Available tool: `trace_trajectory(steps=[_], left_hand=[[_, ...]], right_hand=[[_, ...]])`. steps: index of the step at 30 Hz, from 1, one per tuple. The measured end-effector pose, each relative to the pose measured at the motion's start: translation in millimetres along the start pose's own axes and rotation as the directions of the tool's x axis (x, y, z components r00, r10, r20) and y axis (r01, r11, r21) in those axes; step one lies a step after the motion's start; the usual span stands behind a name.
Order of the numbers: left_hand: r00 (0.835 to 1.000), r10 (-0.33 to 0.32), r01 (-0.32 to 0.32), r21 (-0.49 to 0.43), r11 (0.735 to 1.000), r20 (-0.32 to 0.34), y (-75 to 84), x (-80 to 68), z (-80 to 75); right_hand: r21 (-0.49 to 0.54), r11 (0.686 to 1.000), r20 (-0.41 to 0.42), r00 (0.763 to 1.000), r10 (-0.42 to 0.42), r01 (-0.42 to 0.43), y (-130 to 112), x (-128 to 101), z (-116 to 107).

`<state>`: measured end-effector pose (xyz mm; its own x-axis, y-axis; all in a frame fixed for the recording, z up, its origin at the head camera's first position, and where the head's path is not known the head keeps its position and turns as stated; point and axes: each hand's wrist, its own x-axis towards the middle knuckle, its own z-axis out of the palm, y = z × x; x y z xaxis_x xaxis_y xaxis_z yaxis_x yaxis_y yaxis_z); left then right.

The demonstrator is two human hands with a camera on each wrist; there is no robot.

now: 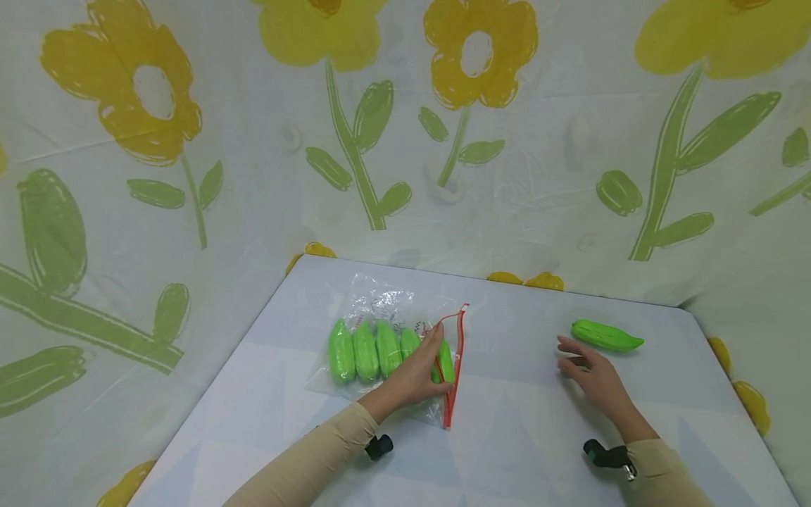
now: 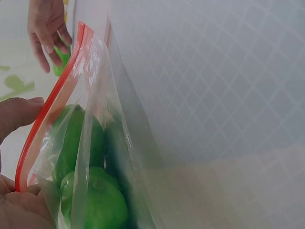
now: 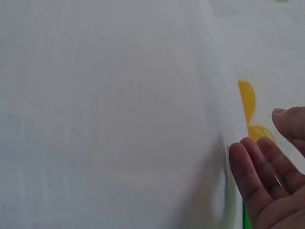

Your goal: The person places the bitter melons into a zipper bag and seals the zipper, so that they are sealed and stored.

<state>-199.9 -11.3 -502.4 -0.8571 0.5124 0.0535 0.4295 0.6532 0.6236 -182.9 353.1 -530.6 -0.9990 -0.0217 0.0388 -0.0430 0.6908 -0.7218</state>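
Note:
A clear zip bag with a red zip strip lies on the table, holding several light-green, long, pointed vegetables. My left hand grips the bag at its mouth. In the left wrist view the thumb touches the red strip and fingers lie at its lower end, with the mouth parted. One more green vegetable of the same kind lies apart on the right. Beside its near left end is my right hand, fingers loosely bent and holding nothing; in the right wrist view its fingers stand apart from the thumb.
The pale table has its far edge against a flower-printed cloth, which also hangs along the left and right sides. Dark wrist devices sit at both sleeves, one near the right wrist.

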Motion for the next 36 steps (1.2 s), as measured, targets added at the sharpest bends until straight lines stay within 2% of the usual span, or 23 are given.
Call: trace_trajectory(steps=[7,15,20,28,36], left_hand=[[1.000,-0.006,0.006,0.004,1.000,0.008,0.1,-0.3,-0.2],[1.000,0.012,-0.012,0.004,1.000,0.010,-2.9,1.0,1.7],[1.000,-0.002,0.002,-0.005,1.000,0.011,-3.6,0.9,3.1],[1.000,-0.009,0.009,0.004,1.000,0.006,-3.6,0.7,3.8],[1.000,-0.012,0.012,0.011,1.000,0.012,-3.3,-0.4,2.9]], right_hand=[[0.014,1.000,-0.052,0.999,0.005,-0.005,4.8,-2.6,-17.7],[-0.023,0.999,-0.105,0.994,0.040,-0.043,10.5,-1.7,-33.7],[-0.058,0.997,-0.146,0.989,0.037,-0.046,14.1,0.3,-41.4],[-0.106,0.994,-0.273,0.962,0.001,-0.031,23.9,3.5,-50.7],[-0.158,0.988,-0.335,0.941,-0.050,-0.004,28.2,5.3,-57.0]])
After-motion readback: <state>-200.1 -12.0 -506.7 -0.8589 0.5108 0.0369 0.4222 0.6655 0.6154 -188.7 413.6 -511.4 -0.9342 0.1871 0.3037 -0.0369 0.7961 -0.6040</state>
